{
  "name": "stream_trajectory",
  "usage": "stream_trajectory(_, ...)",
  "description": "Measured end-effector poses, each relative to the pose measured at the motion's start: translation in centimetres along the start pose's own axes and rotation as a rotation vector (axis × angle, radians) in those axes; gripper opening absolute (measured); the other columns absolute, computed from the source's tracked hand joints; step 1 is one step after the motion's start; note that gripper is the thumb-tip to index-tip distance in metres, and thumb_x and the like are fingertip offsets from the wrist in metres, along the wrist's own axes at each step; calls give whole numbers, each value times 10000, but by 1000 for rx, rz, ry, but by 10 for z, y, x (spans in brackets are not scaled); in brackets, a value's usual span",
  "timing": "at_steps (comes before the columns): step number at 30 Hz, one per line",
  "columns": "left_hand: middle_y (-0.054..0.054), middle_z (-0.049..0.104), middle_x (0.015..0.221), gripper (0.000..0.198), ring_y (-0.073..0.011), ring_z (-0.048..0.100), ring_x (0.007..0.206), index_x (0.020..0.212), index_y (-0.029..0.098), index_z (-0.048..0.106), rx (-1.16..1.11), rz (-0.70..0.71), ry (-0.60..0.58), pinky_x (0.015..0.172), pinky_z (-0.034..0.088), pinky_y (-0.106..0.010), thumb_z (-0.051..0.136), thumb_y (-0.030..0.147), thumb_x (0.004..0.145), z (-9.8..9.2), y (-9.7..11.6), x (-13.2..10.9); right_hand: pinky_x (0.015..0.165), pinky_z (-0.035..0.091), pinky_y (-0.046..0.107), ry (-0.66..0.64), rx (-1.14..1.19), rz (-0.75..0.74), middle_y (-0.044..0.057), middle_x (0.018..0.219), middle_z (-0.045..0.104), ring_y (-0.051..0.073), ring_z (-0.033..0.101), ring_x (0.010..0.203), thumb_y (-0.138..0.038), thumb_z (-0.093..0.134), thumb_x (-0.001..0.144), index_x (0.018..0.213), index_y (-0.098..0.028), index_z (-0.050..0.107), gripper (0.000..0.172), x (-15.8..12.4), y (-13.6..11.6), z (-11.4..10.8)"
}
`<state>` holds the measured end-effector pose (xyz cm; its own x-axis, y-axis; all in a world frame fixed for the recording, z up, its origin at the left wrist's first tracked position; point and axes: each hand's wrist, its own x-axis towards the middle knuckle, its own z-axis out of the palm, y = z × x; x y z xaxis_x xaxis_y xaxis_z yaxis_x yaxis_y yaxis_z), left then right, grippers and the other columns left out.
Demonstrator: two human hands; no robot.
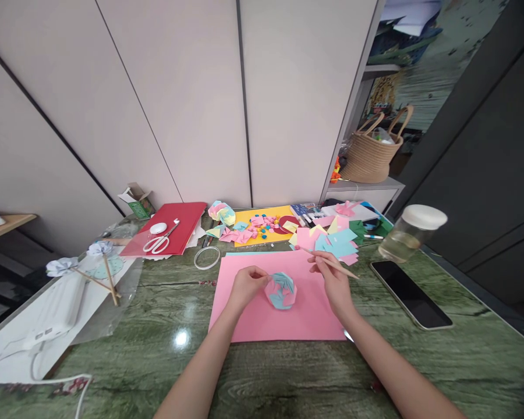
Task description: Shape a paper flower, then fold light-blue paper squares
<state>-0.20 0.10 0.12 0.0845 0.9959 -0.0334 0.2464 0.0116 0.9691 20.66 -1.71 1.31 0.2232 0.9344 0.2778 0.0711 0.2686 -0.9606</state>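
Note:
A folded paper ball in pink and light blue [281, 290] rests on a large pink sheet [262, 314] lying on the green marble-patterned table [166, 326]. My left hand [245, 285] is closed in a pinch on the ball's left side. My right hand [333, 278] sits just right of the ball, fingers closed round a thin wooden stick [332, 263] that slants from upper left to lower right. The stick's left tip lies over loose paper squares.
Loose coloured paper squares [334, 240], a yellow sheet with small pink pieces [264, 224], a red folder with scissors [160, 240], a tape ring [206, 257], a phone [410, 294], a lidded glass jar [413, 233], paper flowers on sticks [100, 267], a woven basket [373, 151].

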Motion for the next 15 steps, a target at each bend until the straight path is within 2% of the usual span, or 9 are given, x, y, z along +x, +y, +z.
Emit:
stream_trajectory(4,-40,658,662,187,-152,590,610,644,143,633,44,40,20,563,435,-239,643,326,613,0,-4,1,758,417,322,-156,-109,3,33,912,570,162,556,765,-398,428,835,903,-223,529,214,-6,2,4)
stream_trajectory(8,-36,658,654,167,-152,591,605,642,147,640,63,73,18,564,442,-238,643,313,618,0,-5,2,761,415,304,-310,-219,-20,24,954,564,172,552,839,-379,484,806,937,-235,490,195,-14,1,9)
stream_trajectory(11,-35,661,655,153,-154,595,609,647,151,647,79,77,19,562,446,-237,639,302,623,-1,-5,2,754,414,299,-344,-256,-34,23,971,554,166,553,825,-370,470,816,947,-237,478,187,-16,-2,10)
stream_trajectory(15,-35,671,670,135,-162,606,628,651,157,656,118,76,23,574,454,-241,623,287,637,-1,-3,2,753,411,302,-327,-277,-45,21,962,559,169,556,814,-372,467,814,943,-235,481,188,-14,-5,9)
